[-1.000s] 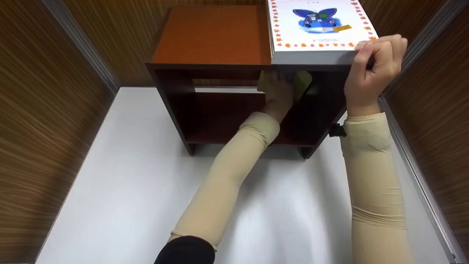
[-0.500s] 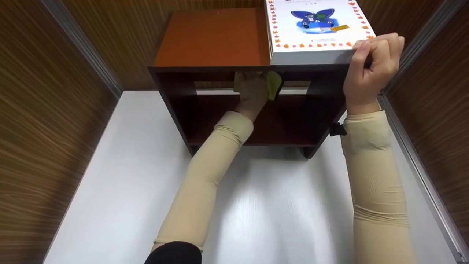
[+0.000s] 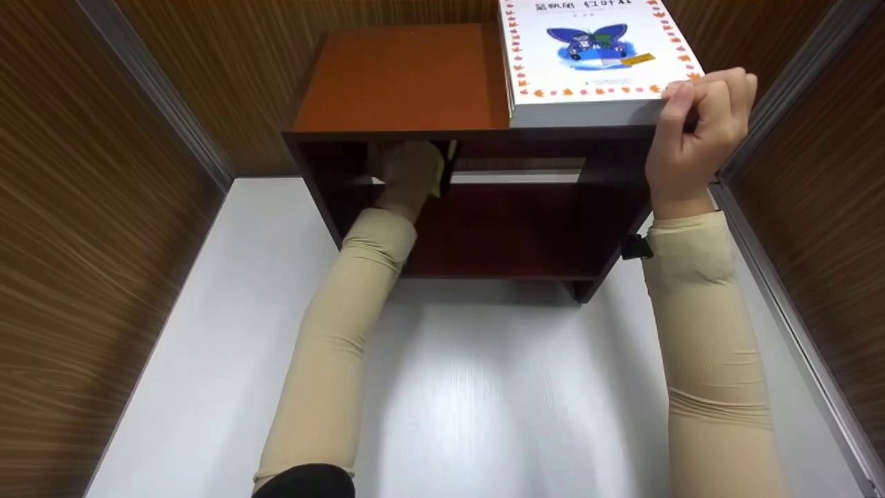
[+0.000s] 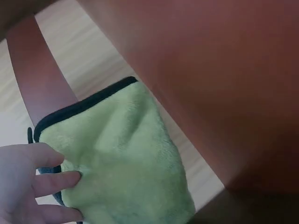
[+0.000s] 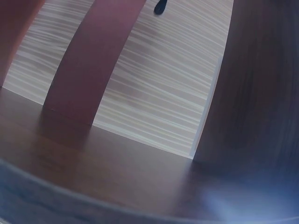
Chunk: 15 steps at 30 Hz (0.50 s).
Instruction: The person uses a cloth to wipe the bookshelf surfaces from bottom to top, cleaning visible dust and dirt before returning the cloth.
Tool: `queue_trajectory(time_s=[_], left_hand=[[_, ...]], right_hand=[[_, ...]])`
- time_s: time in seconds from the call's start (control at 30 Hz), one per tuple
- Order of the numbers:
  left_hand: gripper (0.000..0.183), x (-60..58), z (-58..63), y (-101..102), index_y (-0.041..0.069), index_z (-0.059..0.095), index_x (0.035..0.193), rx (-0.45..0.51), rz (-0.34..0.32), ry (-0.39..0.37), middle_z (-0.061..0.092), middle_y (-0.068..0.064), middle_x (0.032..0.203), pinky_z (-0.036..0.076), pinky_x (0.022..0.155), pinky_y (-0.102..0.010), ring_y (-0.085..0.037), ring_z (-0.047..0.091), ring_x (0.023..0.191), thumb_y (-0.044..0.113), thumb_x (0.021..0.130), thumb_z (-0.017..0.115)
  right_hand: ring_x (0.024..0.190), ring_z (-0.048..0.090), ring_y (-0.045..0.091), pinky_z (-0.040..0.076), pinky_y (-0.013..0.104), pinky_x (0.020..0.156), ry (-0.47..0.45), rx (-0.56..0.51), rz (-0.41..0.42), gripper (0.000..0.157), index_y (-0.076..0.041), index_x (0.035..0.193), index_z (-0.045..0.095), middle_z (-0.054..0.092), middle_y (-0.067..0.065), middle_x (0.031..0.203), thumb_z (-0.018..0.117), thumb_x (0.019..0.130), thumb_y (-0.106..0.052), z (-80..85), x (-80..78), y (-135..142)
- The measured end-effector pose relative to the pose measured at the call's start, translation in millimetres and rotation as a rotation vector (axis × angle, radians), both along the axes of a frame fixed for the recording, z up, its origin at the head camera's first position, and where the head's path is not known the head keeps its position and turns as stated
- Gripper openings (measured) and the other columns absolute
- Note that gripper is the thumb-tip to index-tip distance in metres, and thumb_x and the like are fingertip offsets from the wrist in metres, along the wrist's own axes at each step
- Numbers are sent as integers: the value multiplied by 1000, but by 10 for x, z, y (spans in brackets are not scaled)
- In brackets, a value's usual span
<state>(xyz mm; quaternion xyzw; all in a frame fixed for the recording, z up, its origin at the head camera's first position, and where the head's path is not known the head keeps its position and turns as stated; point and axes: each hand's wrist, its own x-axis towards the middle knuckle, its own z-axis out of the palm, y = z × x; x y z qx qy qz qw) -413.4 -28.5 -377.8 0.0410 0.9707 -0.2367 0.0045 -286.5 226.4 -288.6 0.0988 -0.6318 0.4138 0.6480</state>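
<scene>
At your far left stands a wood-grain wall (image 3: 69, 242), and beside it the white desk (image 3: 470, 394) runs under the small brown shelf (image 3: 408, 79). Your left arm, in a beige sleeve (image 3: 325, 346), goes into the shelf's open front, so your left hand (image 3: 408, 169) is in the shadow beneath the top board, near the left side panel. It holds the cloth (image 4: 117, 158); up close you can see three fingertips bent over its edge and pressed into the pile, though you cannot tell where the thumb is. The cloth is inside the shelf: fluffy, pale yellow-green, softly creased, bound along its edge in dark trim, with a small dark loop at one corner. No label can be made out on it.

Further right, the thick book (image 3: 591, 66) lies flat on top of the shelf. Its white cover has a border of orange and red leaves and a blue butterfly drawing with a yellow strip. Of the black Chinese title, cut by the edge of view, you can read 帆船 and 红叶; the finer print is too small. At the book's near right corner, your right hand (image 3: 705, 138) has its fingers curled, thumb and forefinger tips together on the corner.
</scene>
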Motion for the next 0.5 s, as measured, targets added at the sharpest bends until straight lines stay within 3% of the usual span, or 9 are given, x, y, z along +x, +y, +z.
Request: queue_trajectory(time_s=[0.03,0.07,0.1,0.17,0.33,0.43,0.5], left_hand=[[31,5,0,-47,6,51,65,-70,0,20,56,-3,72,37,54,-29,-12,46,62,15,94,44],[25,19,-1,-95,8,58,71,124,-50,48,60,-4,82,41,58,-33,-15,51,68,11,92,46],[20,28,-3,-126,9,64,76,226,-107,83,63,-5,90,42,61,-36,-19,55,73,7,90,49],[21,30,-5,-148,9,68,90,242,-86,116,63,-7,102,43,69,-42,-24,56,86,10,90,47],[27,26,1,-151,7,63,107,275,-2,156,60,-6,109,42,73,-42,-23,54,93,14,92,42],[32,46,34,-189,5,58,118,265,13,131,57,-9,116,42,80,-45,-26,53,99,15,93,41],[30,60,59,-219,5,58,118,243,-6,64,57,-10,117,43,83,-44,-26,54,101,15,93,44]], right_hand=[[76,42,11,34,25,77,1,0,-2,31,8,66,57,43,-24,77,49,78,-19,-1,-1,3],[75,42,13,34,25,76,3,0,-2,31,8,66,57,43,-24,77,49,78,-19,-2,-2,7],[75,42,14,34,25,76,4,1,-3,31,8,65,57,43,-24,77,49,78,-19,-4,-4,12],[75,43,16,34,25,76,5,1,-3,31,8,65,57,44,-24,77,49,78,-19,-5,-5,18],[75,43,19,34,25,75,4,10,-4,30,7,65,58,46,-22,77,50,78,-19,-54,-55,36],[74,43,19,33,25,74,6,18,-4,30,6,65,58,47,-21,77,50,78,-20,-98,-101,59],[74,43,19,33,25,74,7,21,-5,30,6,65,58,47,-20,77,50,78,-20,-112,-118,77]])
